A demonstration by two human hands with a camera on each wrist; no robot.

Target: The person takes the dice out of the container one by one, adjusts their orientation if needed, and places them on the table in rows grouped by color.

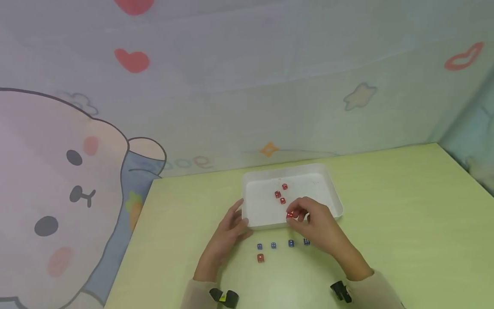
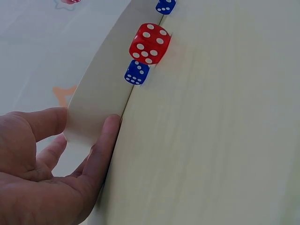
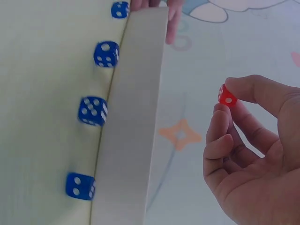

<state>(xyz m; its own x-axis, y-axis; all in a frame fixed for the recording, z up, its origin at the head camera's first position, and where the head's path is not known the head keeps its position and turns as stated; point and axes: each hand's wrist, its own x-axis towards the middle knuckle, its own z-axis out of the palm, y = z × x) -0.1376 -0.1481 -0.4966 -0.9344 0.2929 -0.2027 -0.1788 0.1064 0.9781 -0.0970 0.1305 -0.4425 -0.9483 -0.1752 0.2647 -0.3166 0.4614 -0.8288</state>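
Above the front part of the white tray, my right hand pinches a red die between thumb and fingertips. My left hand holds the tray's front left corner, its thumb at the rim and a finger along the outer wall. Three other red dice lie inside the tray, among them one die toward the back. In front of the tray, several blue dice stand in a row, including a blue die. A single red die sits nearer me, below the leftmost blue one.
The pale green table stretches out on both sides of the tray. Behind it hangs a printed cloth with hearts and a cartoon animal. Black straps sit at both sleeves.
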